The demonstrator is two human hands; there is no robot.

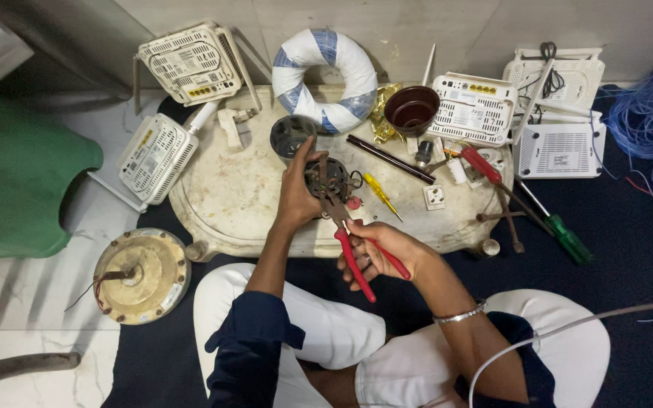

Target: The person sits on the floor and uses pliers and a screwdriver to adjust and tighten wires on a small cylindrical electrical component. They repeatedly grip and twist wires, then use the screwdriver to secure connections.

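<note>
At the bottom of the frame I see my crossed legs in white trousers on a dark blue mat. Just above them, right of centre, my right hand [376, 253] is clenched around the red handles of a pair of pliers [357, 245], whose nose reaches up into a round dark motor part [326, 177]. My left hand [296, 189] grasps that part from the left, fingers wrapped around its rim, holding it over the near edge of a worn cream tray [228, 196] at centre frame. Further up lie a yellow screwdriver [379, 193], a small white socket [434, 197], and a red-handled tool [481, 165]. Farthest, near the top edge, stand a brown bowl [411, 110] and a white-and-blue taped ring [325, 75].
</note>
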